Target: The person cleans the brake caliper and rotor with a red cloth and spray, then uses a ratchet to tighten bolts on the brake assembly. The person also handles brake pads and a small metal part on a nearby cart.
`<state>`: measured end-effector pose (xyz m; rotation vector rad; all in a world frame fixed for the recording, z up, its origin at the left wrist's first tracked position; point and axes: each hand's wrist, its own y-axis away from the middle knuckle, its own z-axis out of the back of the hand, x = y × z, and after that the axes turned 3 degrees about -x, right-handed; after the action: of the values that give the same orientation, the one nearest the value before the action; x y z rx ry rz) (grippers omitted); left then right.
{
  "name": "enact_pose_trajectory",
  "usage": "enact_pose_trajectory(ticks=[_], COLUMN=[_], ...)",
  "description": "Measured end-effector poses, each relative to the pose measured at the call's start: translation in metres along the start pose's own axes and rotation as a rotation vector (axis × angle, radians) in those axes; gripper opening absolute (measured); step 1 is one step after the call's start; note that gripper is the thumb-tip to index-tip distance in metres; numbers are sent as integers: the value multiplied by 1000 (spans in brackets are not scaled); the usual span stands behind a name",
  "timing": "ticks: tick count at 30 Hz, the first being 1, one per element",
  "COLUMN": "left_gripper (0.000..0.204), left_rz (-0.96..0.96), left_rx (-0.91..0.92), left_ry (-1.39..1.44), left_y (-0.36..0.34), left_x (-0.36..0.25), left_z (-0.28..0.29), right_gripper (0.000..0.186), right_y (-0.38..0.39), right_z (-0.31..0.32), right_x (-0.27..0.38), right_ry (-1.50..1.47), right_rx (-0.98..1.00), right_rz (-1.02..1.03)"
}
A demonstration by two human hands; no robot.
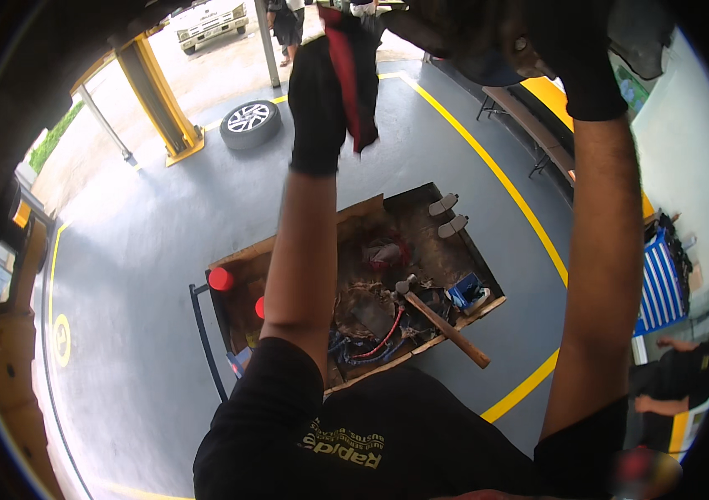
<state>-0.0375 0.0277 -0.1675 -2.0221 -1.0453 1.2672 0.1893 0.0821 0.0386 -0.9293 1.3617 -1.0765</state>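
Both my arms are raised in black gloves. My left hand (pixel 314 108) is closed on a red and black cloth (pixel 349 58), held near a dark underside part (pixel 488 42) at the top of the view. My right hand (pixel 583 71) is up against that part, its fingers hard to distinguish from the dark surfaces. Below my arms, a worn cart (pixel 229 246) holds a hammer (pixel 443 324), two pads (pixel 452 225), a dark rag (pixel 383 254), red-capped containers (pixel 221 278), cords and a blue box (pixel 463 291).
A loose wheel (pixel 250 133) lies beyond the cart. A yellow lift post (pixel 154 96) stands left, a bench (pixel 511 125) and blue tool cabinet (pixel 663 283) right. A co-worker (pixel 688 375) is at lower right; people (pixel 286 25) and a vehicle (pixel 208 23) are outside.
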Motion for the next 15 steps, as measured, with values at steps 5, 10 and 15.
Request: enact_pose_trajectory(ticks=[5, 10, 15], left_gripper=[39, 45, 43], left_rz=[144, 193, -95], left_rx=[206, 82, -4], left_ry=[-107, -497, -781], left_y=[-87, -99, -116], left_x=[33, 24, 42], left_z=[-41, 1, -3], right_gripper=[50, 33, 35], right_y=[-2, 14, -13], right_z=[48, 4, 37], right_x=[-13, 0, 3], right_ry=[446, 166, 580], right_rx=[108, 0, 152], right_rz=[210, -132, -110])
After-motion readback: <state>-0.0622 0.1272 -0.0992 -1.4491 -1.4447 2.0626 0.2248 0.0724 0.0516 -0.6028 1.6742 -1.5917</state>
